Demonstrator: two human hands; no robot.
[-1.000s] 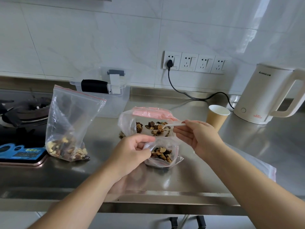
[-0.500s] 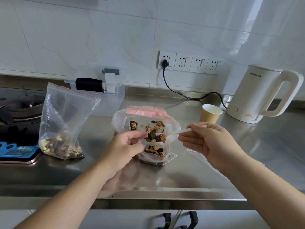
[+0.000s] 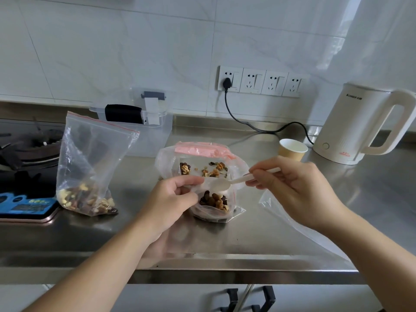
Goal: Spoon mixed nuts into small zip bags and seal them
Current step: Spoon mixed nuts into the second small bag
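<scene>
My left hand (image 3: pixel 173 201) pinches the rim of a small zip bag (image 3: pixel 213 208) that stands on the steel counter (image 3: pixel 292 244) with mixed nuts in its bottom. My right hand (image 3: pixel 297 188) holds a white plastic spoon (image 3: pixel 234 182) by the handle, its empty bowl over the small bag's mouth. Just behind stands a wider clear bag (image 3: pixel 200 163) with a pink strip along its top and scattered nuts inside. A tall zip bag (image 3: pixel 90 167) with a red seal stands to the left, nuts heaped at its bottom.
A clear lidded box (image 3: pixel 144 122) stands at the back. A paper cup (image 3: pixel 292 149) and a white kettle (image 3: pixel 360 124) with a black cord are at the right. A gas stove (image 3: pixel 24 154) and a blue object are on the left. Loose clear plastic (image 3: pixel 299 226) lies under my right forearm.
The spoon has come from the wider bag behind to the small bag's mouth, and its bowl is now empty. The nut pile in the small bag looks larger. My left hand kept its pinch.
</scene>
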